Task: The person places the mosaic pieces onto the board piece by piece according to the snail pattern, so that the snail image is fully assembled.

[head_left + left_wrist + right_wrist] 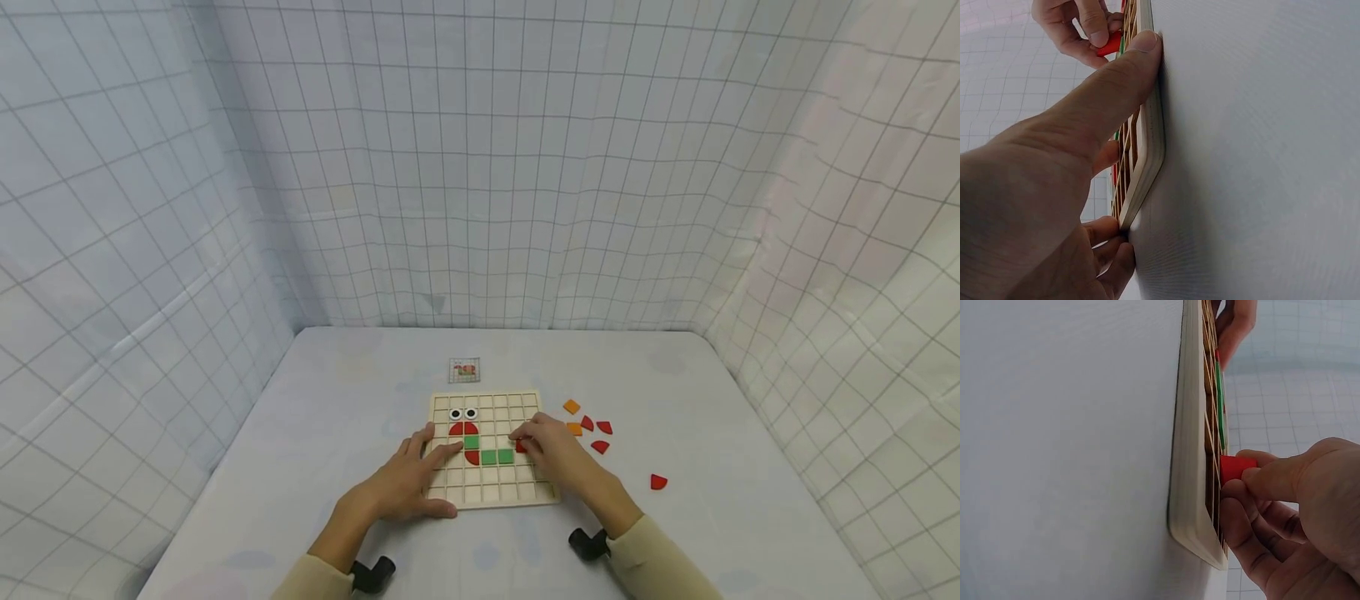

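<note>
A pale wooden grid board [491, 493] lies flat on the table. My left hand [399, 482] holds its near left corner, thumb along the near edge, other fingers at the left side, and the index finger over the grid. Between right thumb and fingers, my right hand [561, 452] pinches a red piece [1236, 469], tilted on edge at the grid's right part. Its full shape is partly hidden. In the cells sit two round eye pieces [456, 414], several green squares [489, 457] and red quarter-circle pieces [472, 458].
Loose orange squares [572, 407] and several red quarter circles [600, 447] lie right of the board, one red piece [658, 482] farther off. A small picture card [464, 370] lies behind the board. Grid-patterned curtains [495, 208] surround the white table [337, 375].
</note>
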Demonstrator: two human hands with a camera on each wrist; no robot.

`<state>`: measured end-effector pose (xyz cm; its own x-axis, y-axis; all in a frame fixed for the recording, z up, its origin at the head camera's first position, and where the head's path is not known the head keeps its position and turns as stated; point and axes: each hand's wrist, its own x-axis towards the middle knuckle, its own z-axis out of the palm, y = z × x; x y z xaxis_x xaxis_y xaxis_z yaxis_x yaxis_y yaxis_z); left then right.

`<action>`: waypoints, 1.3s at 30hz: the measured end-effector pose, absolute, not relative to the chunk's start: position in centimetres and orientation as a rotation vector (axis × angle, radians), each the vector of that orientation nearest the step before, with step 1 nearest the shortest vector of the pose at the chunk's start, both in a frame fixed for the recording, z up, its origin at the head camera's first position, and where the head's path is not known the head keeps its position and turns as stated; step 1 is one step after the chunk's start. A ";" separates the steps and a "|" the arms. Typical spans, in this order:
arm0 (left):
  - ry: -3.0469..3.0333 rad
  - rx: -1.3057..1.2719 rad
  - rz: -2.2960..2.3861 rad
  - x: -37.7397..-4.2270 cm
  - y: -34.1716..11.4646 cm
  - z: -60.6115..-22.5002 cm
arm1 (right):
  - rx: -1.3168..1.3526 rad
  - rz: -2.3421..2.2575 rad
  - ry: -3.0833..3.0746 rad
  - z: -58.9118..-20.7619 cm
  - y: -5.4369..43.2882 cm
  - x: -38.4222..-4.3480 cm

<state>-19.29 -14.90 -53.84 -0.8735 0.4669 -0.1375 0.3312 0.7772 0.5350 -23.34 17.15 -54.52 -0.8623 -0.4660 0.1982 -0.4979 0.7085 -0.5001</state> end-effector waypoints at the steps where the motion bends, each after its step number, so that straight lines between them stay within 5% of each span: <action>1: 2.709 0.620 0.742 -19.3 -14.9 -53.9 | 0.812 0.851 -2.851 -54.5 17.1 -23.4; 39: 2.712 0.631 0.752 -19.4 -14.9 -54.3 | 0.744 0.971 -2.935 -54.0 17.1 -22.9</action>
<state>-19.38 -14.93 -54.29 -0.8727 0.4714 -0.1272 0.3385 0.7719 0.5382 -22.91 17.11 -54.01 -0.8899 -0.4434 0.1075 -0.4200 0.7041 -0.5726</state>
